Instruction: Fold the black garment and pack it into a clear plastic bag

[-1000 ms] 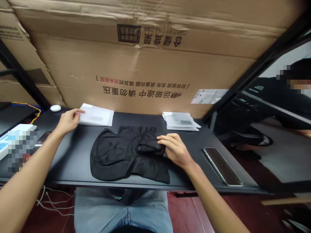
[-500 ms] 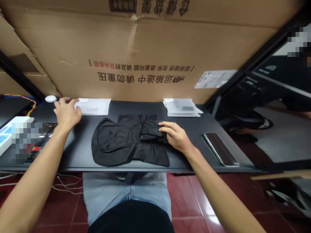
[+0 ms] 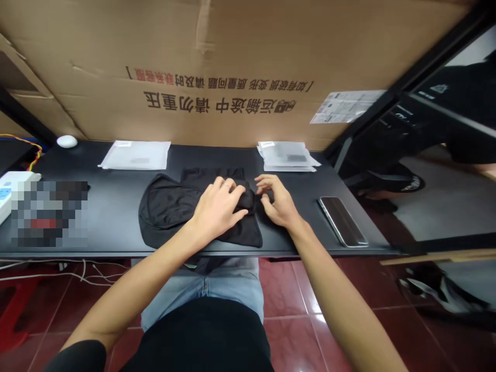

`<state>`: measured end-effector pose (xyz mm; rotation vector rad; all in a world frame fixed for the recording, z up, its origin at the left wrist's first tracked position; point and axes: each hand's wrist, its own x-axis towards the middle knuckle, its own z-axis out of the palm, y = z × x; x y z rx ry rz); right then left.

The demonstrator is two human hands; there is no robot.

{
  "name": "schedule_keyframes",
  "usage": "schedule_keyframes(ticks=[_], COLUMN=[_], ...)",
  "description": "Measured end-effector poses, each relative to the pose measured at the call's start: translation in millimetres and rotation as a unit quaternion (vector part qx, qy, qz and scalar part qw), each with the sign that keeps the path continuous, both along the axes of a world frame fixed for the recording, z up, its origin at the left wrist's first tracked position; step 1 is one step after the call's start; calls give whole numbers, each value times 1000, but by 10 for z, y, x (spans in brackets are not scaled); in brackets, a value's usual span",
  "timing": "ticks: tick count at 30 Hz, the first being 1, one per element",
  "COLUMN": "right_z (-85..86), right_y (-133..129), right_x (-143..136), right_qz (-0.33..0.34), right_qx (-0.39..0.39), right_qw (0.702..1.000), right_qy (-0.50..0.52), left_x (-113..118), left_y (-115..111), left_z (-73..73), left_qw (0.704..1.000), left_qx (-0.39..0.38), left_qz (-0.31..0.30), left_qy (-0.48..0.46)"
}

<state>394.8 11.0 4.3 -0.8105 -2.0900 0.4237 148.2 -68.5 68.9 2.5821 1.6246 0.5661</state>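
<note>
A black, stretchy garment shaped like a balaclava (image 3: 163, 196) lies spread on the black table, its rounded hood end toward the left. A bunched part of the fabric sits on its right side, partly hidden by my fingers. My left hand (image 3: 219, 206) rests on top of the garment, palm down, with fingers bent over the bunched part and the thumb spread away. Just right of the bundle, my right hand (image 3: 277, 201) hovers close to the table with curved fingers, thumb apart, and nothing visible in its grasp.
Frosted plastic pouches lie at the back, one on the left (image 3: 135, 155) and a small stack on the right (image 3: 289, 156). A smartphone (image 3: 343, 222) lies at the right. A power strip (image 3: 15, 188) and a white oval object (image 3: 67, 141) are at left. A cardboard sheet (image 3: 225, 46) stands behind.
My left hand has come from the left pouch across to the balaclava's bunched part. My right hand has let go of that part and sits just right of it. The view has shifted slightly.
</note>
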Motion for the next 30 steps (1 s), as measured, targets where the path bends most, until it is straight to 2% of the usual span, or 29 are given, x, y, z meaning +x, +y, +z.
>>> schedule_keyframes(ticks=[2, 5, 9, 11, 14, 17, 20, 23, 26, 30], right_z=[14, 43, 74, 83, 88, 85, 79, 76, 82, 92], right_y=[-6, -21, -27, -27, -32, -34, -30, -24, -26, -40], right_x=[18, 10, -48, -69, -76, -73, -74, -77, -78, -80], right_qz=[-29, -29, 29, 46, 37, 36, 38, 35, 33, 32], right_qx=[0, -18, -44, -48, -52, -56, -57, -59, -61, -60], right_qw=[999, 999, 996, 992, 991, 991, 991, 991, 991, 991], right_qy=[23, 5, -77, -107, -113, -113, -114, -119, -119, -115], left_x=[62, 64, -46, -175, -486, -875, -1176, -1246, -1077, -767], left_y=[37, 75, 45, -19, -186, -403, -583, -640, -559, -351], left_z=[-40, -88, -128, -135, -145, -194, -265, -287, -253, -227], left_qw=[999, 998, 994, 980, 946, 918, 922, 940, 960, 978], left_qx=[-30, -60, -47, -40, -44, -74, -85, -17, 32, 28], left_qz=[7, 18, 19, 35, 106, 179, 229, 273, 247, 195], left_qy=[31, 30, -97, -190, -303, -345, -301, -204, -124, -67])
